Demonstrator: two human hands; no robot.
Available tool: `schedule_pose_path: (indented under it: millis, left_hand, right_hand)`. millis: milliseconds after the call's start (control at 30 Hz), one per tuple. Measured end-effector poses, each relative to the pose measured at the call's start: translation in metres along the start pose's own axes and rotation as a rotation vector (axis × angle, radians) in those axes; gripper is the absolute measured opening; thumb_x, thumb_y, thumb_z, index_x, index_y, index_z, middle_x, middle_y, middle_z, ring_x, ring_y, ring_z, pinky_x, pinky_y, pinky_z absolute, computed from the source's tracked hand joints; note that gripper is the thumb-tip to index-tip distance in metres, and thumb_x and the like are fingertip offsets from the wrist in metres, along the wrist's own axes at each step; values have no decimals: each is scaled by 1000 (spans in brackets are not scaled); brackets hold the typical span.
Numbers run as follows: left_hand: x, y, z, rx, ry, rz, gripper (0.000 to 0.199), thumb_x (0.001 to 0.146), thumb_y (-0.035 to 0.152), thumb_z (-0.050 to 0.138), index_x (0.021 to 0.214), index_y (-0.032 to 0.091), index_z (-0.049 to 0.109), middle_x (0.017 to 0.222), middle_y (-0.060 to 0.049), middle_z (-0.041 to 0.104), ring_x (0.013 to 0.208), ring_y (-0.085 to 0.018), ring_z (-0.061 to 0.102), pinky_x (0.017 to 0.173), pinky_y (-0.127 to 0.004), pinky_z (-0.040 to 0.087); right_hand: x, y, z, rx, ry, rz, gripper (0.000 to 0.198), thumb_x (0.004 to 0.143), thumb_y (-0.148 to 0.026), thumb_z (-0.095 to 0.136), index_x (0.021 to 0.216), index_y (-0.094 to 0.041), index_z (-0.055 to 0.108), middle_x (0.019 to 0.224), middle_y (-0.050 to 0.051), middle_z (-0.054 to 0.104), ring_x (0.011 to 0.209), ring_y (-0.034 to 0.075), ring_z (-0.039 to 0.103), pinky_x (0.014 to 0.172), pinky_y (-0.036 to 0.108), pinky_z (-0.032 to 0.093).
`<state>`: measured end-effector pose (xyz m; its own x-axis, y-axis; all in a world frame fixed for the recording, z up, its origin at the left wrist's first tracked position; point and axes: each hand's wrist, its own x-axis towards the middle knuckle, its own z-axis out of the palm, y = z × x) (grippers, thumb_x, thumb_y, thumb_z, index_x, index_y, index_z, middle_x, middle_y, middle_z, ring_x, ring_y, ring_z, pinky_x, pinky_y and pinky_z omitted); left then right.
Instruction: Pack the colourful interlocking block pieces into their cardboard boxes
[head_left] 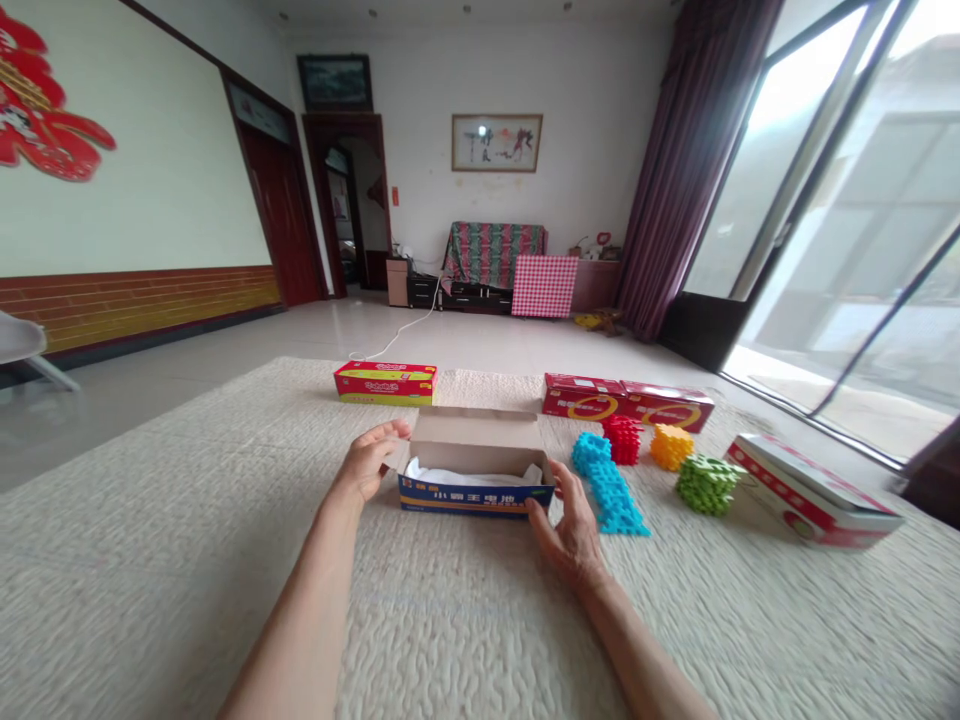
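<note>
A blue cardboard box with its lid raised at the back stands in front of me on the cream cover. White lining shows inside it, and whatever lies under the lining is hidden. My left hand pinches the box's left end flap between thumb and fingers. At the other end, my right hand grips the box's right corner, thumb on the front face. Just right of that hand lie light-blue interlocking plastic pieces.
Beyond these are red, orange and green piece clusters. A red-and-white box lies at right. Two dark-red boxes stand behind, and a red-yellow box at back left. All rest on the cream textured cover.
</note>
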<state>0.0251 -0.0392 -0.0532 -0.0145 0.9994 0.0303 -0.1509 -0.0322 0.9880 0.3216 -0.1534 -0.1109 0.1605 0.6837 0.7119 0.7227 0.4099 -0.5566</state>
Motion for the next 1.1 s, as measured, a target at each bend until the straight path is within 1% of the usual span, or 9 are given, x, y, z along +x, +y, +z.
schedule_pose_path:
  millis: [100,200,300,367,467,567,700,900,1100]
  left_hand:
    - [2,-16,2,-91,-29,13,49,62,20,60,111,16,63,118,-11,69,98,-21,69,70,-26,56]
    - [9,-29,5,-61,5,49,49,65,22,61,113,16,62,122,-12,67,105,-22,67,75,-28,56]
    - [16,-35,6,139,95,261,37,68,23,59,104,17,68,123,-10,67,117,-24,61,91,-33,53]
    - [19,-35,6,317,140,435,30,70,21,55,96,19,71,120,-7,69,118,-23,60,95,-33,50]
    - [19,-30,6,548,182,595,29,74,21,49,91,21,73,108,-5,73,106,-21,66,92,-32,52]
    - [16,-21,7,745,217,677,28,75,22,48,86,23,74,97,-4,76,96,-21,69,90,-31,52]
    - [13,-13,8,826,161,626,27,77,27,49,84,24,75,91,-3,77,86,-20,70,82,-28,53]
    - [9,-9,9,768,87,528,32,74,39,54,92,22,75,97,-4,76,82,-20,69,77,-28,54]
    - [11,-16,14,672,69,414,34,68,37,57,92,21,75,99,-6,75,85,-22,68,79,-30,54]
  right_hand:
    - [0,7,4,-14,39,5,54,84,-33,57,134,-19,41,128,16,53,111,27,57,89,45,53]
    - [0,10,6,-28,35,18,54,85,-33,58,134,-19,42,128,16,54,111,27,58,89,45,53]
    - [0,10,6,-33,24,24,53,85,-33,57,134,-18,43,128,16,54,111,27,57,89,45,53]
    - [1,10,6,-32,22,28,52,86,-33,57,133,-18,43,128,17,54,111,27,57,89,45,53]
    - [1,10,6,-25,32,38,52,85,-33,57,134,-18,43,128,16,54,112,27,57,88,44,54]
    - [1,9,6,-14,37,39,52,85,-32,56,134,-19,42,129,15,54,112,26,57,88,44,54]
    - [1,7,6,-6,46,35,51,85,-30,56,134,-19,42,127,15,55,111,25,57,89,43,53]
    - [0,6,5,26,58,53,51,84,-28,56,133,-19,42,125,14,56,109,25,58,89,43,53]
    - [0,6,4,74,98,73,52,83,-24,57,133,-20,42,122,13,54,104,23,58,86,41,54]
